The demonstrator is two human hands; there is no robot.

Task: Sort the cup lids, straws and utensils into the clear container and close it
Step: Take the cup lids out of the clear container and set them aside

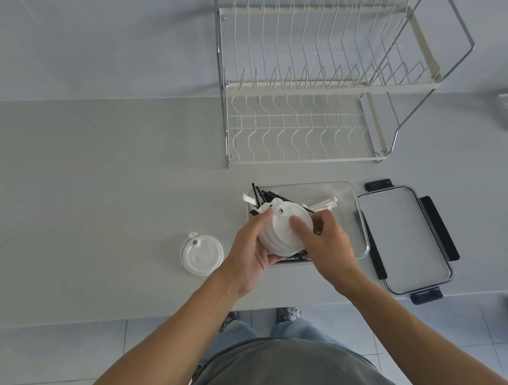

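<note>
Both hands, left (pixel 249 253) and right (pixel 324 241), grip a tilted stack of white round plastic cup lids (pixel 282 231), tops facing up-right, over the clear rectangular container (pixel 349 210) near the desk's (pixel 77 188) front edge.

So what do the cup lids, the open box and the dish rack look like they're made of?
Stack of cup lids: thin milky plastic, matt and slightly see-through. Box: clear hard plastic, maybe glass; the counter shows through. Dish rack: metal wire, cream-coated, with a shiny chrome frame.
</note>
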